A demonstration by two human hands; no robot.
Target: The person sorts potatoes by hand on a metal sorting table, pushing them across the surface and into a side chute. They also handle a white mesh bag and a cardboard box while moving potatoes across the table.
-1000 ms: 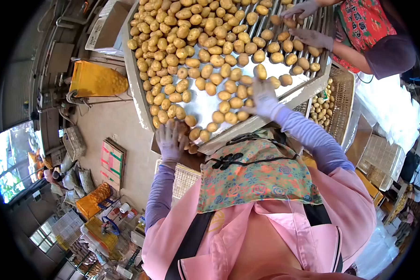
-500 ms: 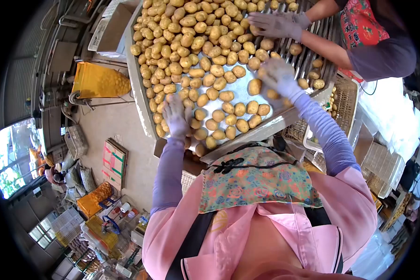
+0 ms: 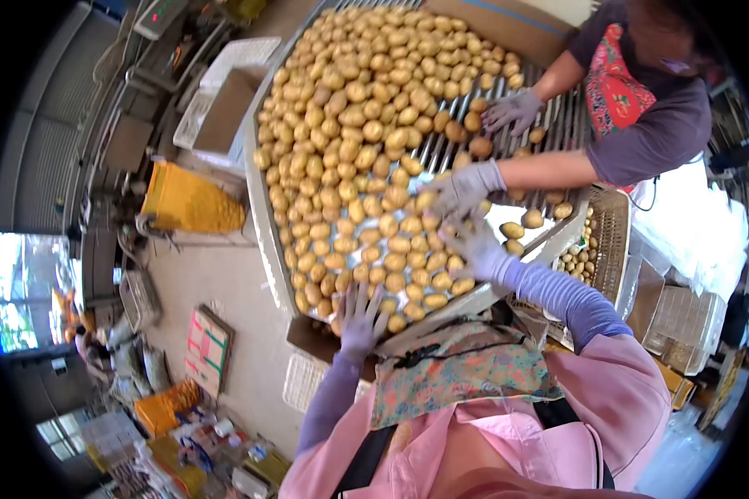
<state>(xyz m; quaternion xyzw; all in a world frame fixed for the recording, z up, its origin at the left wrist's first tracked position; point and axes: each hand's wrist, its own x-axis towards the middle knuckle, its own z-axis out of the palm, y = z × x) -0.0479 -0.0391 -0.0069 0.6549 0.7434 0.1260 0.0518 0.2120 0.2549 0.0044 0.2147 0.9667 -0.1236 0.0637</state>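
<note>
My left hand [image 3: 359,320] is open wide, its gloved fingers spread over the potatoes [image 3: 333,154] at the near edge of the table [image 3: 266,237]. My right hand [image 3: 477,248] is open too, fingers apart, reaching in among the potatoes near the right part of that same edge; whether its fingertips touch one, I cannot tell. I see nothing gripped in either hand.

The potatoes lie thickly over the far and left parts of the table, and more loosely nearer me, where shiny metal shows between them. To the right are the metal rollers [image 3: 506,150], with some browner potatoes lying on them. Just beyond my right hand is a co-worker's gloved hand [image 3: 462,190], palm down over the potatoes, and that person's other hand [image 3: 512,112] is over the rollers, fingers spread.

A brown crate [image 3: 612,241] with potatoes stands off the table's right side. A yellow bag [image 3: 193,202] is to the left, and a white basket [image 3: 306,382] sits below the table, near my left forearm.
</note>
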